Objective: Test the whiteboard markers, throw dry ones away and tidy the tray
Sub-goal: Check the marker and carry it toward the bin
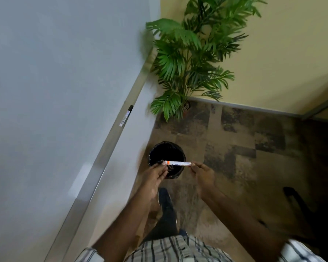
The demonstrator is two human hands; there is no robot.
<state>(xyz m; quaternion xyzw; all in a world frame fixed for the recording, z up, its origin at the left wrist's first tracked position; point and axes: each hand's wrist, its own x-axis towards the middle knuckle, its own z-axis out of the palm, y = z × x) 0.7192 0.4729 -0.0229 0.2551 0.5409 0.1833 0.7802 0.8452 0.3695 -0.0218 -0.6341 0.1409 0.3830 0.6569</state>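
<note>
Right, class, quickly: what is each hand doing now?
Left hand: holds the marker at its orange-banded end.
Right hand: pinches the marker's white end.

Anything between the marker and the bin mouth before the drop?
Nothing visible. The orange-banded marker is held level, left hand at its banded end, right hand pinching the other end, over the open mouth of the black-lined bin in this view. No lid shows; only the holding fingers are near it.
</note>
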